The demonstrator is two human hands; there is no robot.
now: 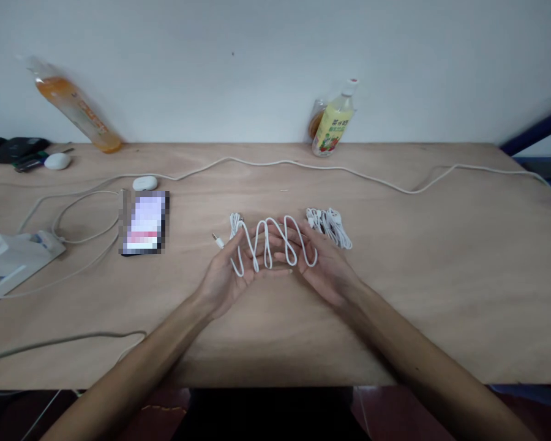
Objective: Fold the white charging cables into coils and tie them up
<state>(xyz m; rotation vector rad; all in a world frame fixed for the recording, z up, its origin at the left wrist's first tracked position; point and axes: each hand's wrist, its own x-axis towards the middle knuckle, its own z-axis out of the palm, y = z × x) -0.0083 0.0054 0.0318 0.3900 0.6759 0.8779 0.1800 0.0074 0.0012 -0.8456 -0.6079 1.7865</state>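
A thin white cable (269,242) lies in zigzag loops across both of my hands at the middle of the wooden table (431,269). My left hand (224,275) is palm up with fingers spread under the left loops. My right hand (324,266) is also palm up with fingers spread, under the right loops. The cable's plug end (217,240) sticks out to the left of my left hand. A second, bundled white cable (329,226) rests on the table just beyond my right hand.
A phone (144,223) with a lit screen lies at the left, a white earbud case (145,182) behind it. A long white cord (349,171) runs across the back. Two drink bottles (333,122) (76,107) stand by the wall. Papers (9,260) lie at far left.
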